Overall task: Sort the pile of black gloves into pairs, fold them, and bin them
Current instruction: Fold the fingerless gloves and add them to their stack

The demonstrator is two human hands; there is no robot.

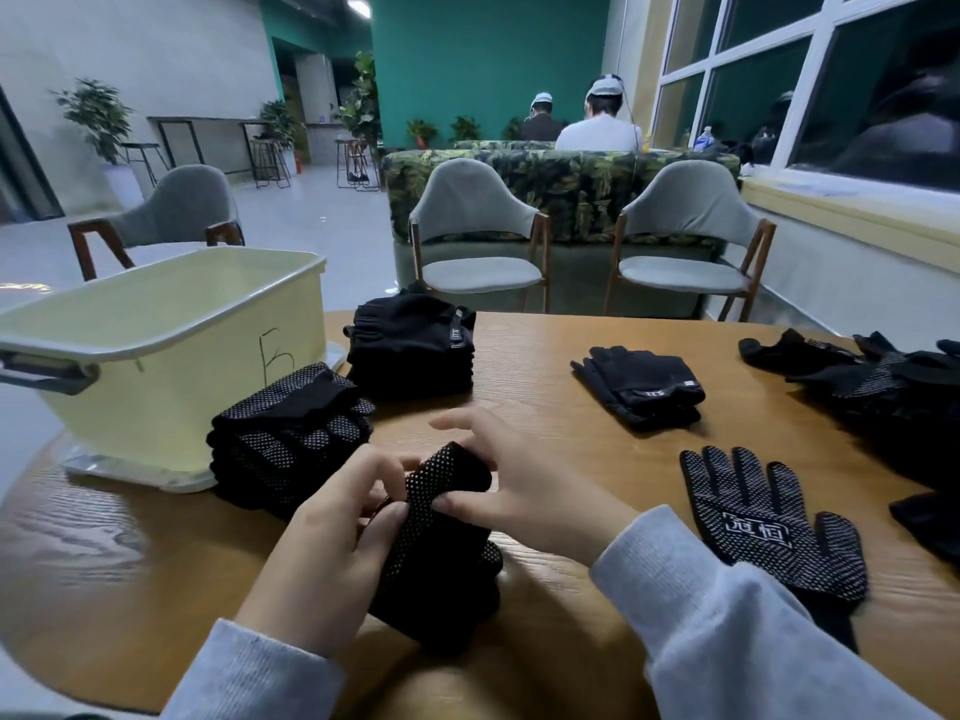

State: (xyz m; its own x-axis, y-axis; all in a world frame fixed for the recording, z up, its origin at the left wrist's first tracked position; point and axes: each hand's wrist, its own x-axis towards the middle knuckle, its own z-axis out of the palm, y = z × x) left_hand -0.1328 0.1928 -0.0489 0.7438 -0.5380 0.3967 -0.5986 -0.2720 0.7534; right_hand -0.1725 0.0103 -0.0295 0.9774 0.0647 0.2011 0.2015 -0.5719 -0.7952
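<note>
Two folded stacks [291, 433] right of bin [171, 356], loose glove [769, 522] farther right; left hand [332, 553] and right hand [519, 491] both pinch dotted glove [441, 543].

Across my wooden counter [545, 345] stand three grey chairs [480, 236], backed by a leaf-print sofa [571, 184]. A teal wall [488, 59] rises behind, big windows [810, 80] run along my right, pale floor [322, 220] spreads left.
</note>
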